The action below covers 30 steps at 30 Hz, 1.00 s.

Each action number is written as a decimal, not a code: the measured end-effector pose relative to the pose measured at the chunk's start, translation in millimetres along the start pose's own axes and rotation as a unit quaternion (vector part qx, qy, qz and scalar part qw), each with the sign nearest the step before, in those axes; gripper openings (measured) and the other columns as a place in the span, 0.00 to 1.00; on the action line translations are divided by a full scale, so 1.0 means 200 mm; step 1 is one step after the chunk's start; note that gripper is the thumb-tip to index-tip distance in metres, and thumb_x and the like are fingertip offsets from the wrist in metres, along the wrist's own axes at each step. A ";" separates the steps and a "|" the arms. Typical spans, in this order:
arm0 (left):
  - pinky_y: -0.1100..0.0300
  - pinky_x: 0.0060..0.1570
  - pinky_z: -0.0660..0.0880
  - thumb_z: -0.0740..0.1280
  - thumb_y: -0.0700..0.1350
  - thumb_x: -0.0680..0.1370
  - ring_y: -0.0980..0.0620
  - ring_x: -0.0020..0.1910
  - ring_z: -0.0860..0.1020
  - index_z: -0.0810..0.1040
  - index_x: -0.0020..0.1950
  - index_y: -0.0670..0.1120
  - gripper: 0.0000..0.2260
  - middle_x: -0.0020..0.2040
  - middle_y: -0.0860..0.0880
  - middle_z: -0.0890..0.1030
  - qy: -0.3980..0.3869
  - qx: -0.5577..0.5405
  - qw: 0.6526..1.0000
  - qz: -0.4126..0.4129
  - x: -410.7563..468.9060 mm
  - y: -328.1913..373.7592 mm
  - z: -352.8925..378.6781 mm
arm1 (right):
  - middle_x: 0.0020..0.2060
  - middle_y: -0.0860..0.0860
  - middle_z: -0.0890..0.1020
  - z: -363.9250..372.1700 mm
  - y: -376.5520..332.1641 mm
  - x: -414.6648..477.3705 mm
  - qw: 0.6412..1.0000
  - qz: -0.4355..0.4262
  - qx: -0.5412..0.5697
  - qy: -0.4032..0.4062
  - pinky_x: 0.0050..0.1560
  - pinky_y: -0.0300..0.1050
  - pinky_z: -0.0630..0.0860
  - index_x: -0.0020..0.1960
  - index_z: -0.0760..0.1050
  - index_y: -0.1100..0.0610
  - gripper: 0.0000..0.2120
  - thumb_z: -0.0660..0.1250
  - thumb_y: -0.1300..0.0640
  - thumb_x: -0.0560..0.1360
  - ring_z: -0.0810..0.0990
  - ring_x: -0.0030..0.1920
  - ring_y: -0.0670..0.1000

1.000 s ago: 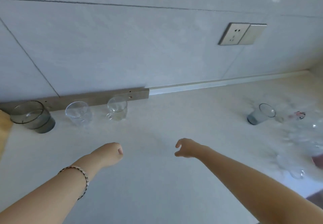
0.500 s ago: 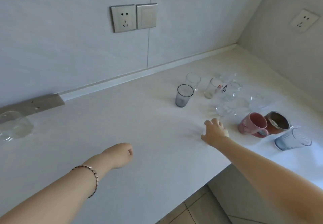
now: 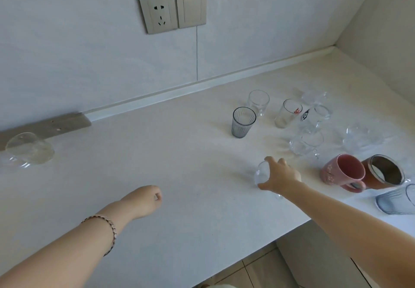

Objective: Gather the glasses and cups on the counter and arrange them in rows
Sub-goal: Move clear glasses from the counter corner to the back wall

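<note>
While right hand (image 3: 280, 176) grips one clear glass (image 3: 261, 174); two mugs (image 3: 341, 172); perhaps eight glasses.

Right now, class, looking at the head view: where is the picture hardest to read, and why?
Head view: the clear glasses on the right wash out against the pale counter; the one under the right hand shows only as a faint outline; wide-angle distortion tilts the wall socket; light is soft, shadows faint.
</note>
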<state>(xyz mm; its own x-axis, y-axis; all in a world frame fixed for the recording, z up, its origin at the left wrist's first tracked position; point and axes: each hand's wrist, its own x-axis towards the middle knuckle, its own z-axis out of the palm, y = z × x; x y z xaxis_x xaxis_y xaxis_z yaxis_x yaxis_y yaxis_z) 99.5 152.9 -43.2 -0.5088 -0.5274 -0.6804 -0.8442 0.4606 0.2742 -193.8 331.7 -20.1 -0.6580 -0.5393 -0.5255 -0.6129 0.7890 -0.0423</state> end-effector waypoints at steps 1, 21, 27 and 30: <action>0.59 0.55 0.72 0.59 0.45 0.79 0.50 0.52 0.76 0.71 0.47 0.51 0.03 0.58 0.48 0.78 0.004 -0.005 1.000 -0.011 -0.01 -0.05 -0.01 | 0.64 0.54 0.69 0.00 -0.06 0.00 1.000 -0.025 -0.011 -0.003 0.58 0.47 0.73 0.72 0.58 0.48 0.39 0.72 0.46 0.66 0.73 0.64 0.58; 0.58 0.50 0.70 0.56 0.44 0.78 0.49 0.48 0.74 0.71 0.45 0.50 0.05 0.48 0.51 0.74 0.047 -0.135 0.973 -0.179 -0.31 -1.46 -0.27 | 0.61 0.55 0.73 0.14 -2.28 -0.04 0.964 -0.266 0.020 -0.008 0.57 0.49 0.73 0.69 0.60 0.53 0.39 0.75 0.49 0.65 0.76 0.60 0.58; 0.59 0.48 0.69 0.56 0.42 0.78 0.48 0.45 0.70 0.69 0.43 0.50 0.06 0.47 0.49 0.73 0.059 -0.144 0.973 -0.171 -0.28 -1.67 -0.34 | 0.63 0.55 0.71 0.16 -2.66 0.03 0.965 -0.263 -0.017 0.020 0.57 0.48 0.73 0.71 0.60 0.53 0.39 0.74 0.48 0.66 0.75 0.63 0.57; 0.59 0.49 0.69 0.56 0.43 0.78 0.49 0.47 0.71 0.69 0.45 0.51 0.05 0.48 0.50 0.74 0.059 -0.150 0.973 -0.164 -0.26 -1.75 -0.35 | 0.64 0.55 0.70 0.18 -2.73 0.05 0.967 -0.251 -0.030 0.025 0.56 0.48 0.74 0.73 0.58 0.54 0.40 0.73 0.47 0.68 0.74 0.63 0.58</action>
<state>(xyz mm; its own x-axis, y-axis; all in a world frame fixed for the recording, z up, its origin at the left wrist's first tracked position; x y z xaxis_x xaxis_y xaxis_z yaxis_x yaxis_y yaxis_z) 408.9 -30.6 -55.5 -0.2054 -0.6972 -0.6868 -0.9665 0.0341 0.2544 149.8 -94.0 -34.0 -0.2913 -0.8646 -0.4095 -0.8838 0.4070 -0.2307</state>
